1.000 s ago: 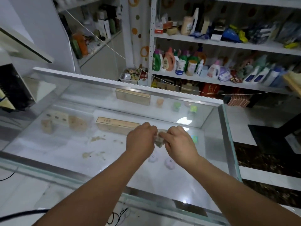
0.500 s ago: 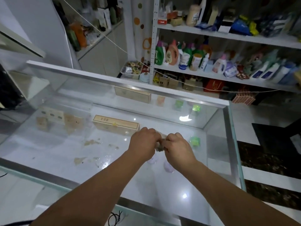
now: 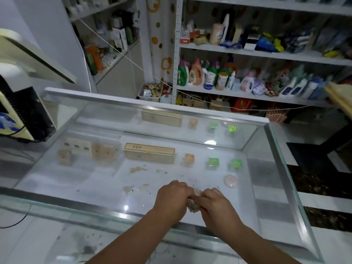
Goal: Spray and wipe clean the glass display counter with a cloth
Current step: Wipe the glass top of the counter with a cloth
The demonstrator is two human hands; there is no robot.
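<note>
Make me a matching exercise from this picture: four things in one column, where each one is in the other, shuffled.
Things: 1 cloth; 2 long tan box; 3 pink disc; 4 orange bottle.
Places: A on the shelf beyond the counter; B inside the counter, toward the right; C gripped between left hand and right hand; D inside the counter, middle.
Pairs: 1-C, 2-D, 3-B, 4-A.

Bare glass is stretching wide across the worktop (image 3: 91, 189), left of where the left hand (image 3: 172, 199) and right hand (image 3: 215, 205) are bunching round the cloth (image 3: 194, 206) by the near edge. The boxes (image 3: 149, 155) are sitting under the glass, blocking nothing on top. A dark machine (image 3: 24, 115) is crowding the left end, and a string (image 3: 118, 49) is hanging across beyond the far rim (image 3: 152, 106).
</note>
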